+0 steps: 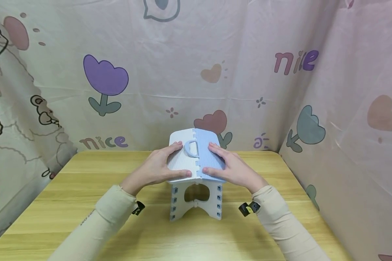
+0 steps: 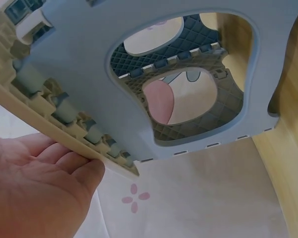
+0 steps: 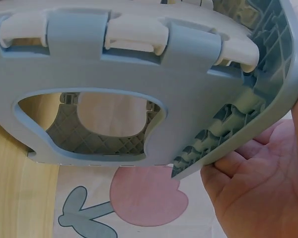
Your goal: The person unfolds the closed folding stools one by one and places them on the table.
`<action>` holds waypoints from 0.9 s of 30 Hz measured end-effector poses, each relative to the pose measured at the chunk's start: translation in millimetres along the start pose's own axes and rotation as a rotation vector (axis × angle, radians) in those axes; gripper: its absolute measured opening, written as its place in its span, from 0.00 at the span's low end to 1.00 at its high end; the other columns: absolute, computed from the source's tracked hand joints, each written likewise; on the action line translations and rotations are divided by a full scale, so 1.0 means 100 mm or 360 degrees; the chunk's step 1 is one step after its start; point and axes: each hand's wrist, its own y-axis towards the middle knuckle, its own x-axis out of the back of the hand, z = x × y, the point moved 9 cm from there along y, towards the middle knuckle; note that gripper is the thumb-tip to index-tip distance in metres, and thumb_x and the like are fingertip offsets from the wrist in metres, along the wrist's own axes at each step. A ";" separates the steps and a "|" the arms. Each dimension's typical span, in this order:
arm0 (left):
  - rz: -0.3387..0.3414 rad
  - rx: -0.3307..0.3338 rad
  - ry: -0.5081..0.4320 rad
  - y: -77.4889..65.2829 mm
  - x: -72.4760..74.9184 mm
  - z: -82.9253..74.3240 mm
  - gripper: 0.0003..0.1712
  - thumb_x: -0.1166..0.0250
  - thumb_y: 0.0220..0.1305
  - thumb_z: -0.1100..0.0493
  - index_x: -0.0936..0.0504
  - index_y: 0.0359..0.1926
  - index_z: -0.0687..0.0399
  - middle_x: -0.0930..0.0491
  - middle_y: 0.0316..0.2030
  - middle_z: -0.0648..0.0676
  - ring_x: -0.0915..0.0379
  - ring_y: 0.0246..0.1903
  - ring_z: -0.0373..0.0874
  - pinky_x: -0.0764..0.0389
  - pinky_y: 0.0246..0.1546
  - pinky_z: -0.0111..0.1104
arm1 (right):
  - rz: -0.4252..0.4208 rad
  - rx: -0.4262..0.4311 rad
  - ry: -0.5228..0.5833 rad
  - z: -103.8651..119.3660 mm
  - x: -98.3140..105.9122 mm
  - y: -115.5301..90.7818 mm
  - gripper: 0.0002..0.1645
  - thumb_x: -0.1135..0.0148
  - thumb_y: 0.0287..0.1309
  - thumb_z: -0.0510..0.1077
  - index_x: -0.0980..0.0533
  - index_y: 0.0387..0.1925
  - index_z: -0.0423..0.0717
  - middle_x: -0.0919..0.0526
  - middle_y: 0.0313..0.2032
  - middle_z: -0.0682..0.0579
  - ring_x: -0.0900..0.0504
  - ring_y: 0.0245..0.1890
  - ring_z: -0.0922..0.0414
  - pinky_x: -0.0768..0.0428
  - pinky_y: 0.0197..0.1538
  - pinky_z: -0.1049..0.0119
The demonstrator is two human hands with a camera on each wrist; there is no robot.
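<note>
A folding step stool (image 1: pixel 196 208) stands partly unfolded on the wooden table, its legs below a top that slopes down on both sides of a raised middle hinge. One half of the top is white and the other blue, with a pale blue loop handle (image 1: pixel 190 148) at the hinge. My left hand (image 1: pixel 158 165) rests on the white half, thumb and fingers spread apart. On the blue half lies my right hand (image 1: pixel 233 168) in a similar way. From below, both wrist views show the panels' ribbed undersides and leg cutouts; the panels hide parts of the fingers.
The light wooden table (image 1: pixel 68 214) reaches under both arms. A patterned cloth (image 1: pixel 150 72) hangs behind it, and more cloth flanks its left and right sides. Dark straps (image 1: pixel 249 209) sit at both wrists.
</note>
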 end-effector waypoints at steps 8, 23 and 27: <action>0.0044 0.0035 0.0020 0.01 -0.01 -0.02 0.62 0.20 0.53 0.29 0.32 0.81 0.55 0.36 0.81 0.60 0.33 0.78 0.61 0.22 0.72 0.55 | -0.0037 -0.0019 0.0009 0.01 0.02 0.00 0.58 0.24 0.59 0.68 0.36 0.82 0.51 0.39 0.84 0.49 0.39 0.84 0.44 0.36 0.84 0.43; 0.0029 0.0002 -0.0005 0.00 0.00 -0.02 0.62 0.20 0.54 0.30 0.31 0.80 0.56 0.36 0.81 0.59 0.37 0.80 0.59 0.24 0.73 0.55 | -0.0047 -0.0049 0.0011 0.01 0.00 0.00 0.57 0.24 0.59 0.69 0.36 0.82 0.53 0.40 0.84 0.52 0.40 0.84 0.43 0.36 0.84 0.41; -0.0005 0.0005 -0.0037 -0.02 0.01 -0.02 0.58 0.21 0.57 0.31 0.31 0.80 0.55 0.36 0.82 0.59 0.37 0.80 0.59 0.28 0.77 0.57 | -0.0087 -0.0047 0.0028 0.00 0.02 -0.03 0.56 0.26 0.61 0.68 0.35 0.82 0.52 0.40 0.84 0.50 0.41 0.84 0.45 0.38 0.85 0.41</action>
